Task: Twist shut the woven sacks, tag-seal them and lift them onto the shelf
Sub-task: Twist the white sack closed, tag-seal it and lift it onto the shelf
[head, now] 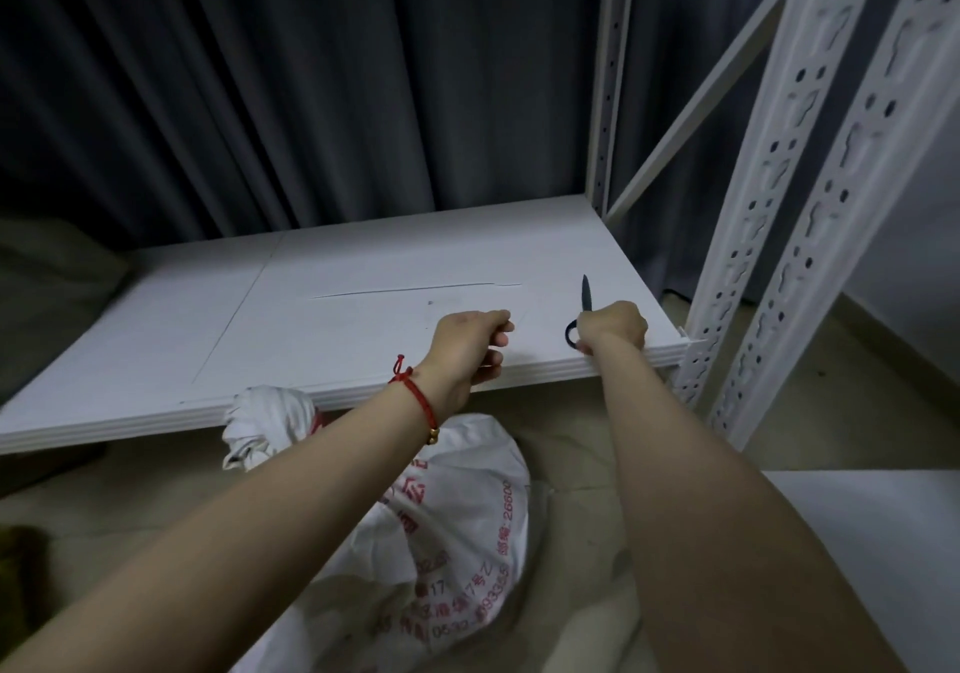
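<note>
Right hand (pixel 613 326) grips scissors (pixel 586 294) on shelf board (pixel 363 267), centre right. Probably parking them to free both hands. Left hand (pixel 470 347) curled at board edge; can't tell if it holds anything. Sack (pixel 467 490) on floor, lower centre, neck twisted, not lifted yet.

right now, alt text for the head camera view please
A person's right hand holds black scissors at the front edge of a white shelf, the left hand curled beside it. A white sack with red print, its top twisted, lies on the floor below; a dark curtain hangs behind.
</note>
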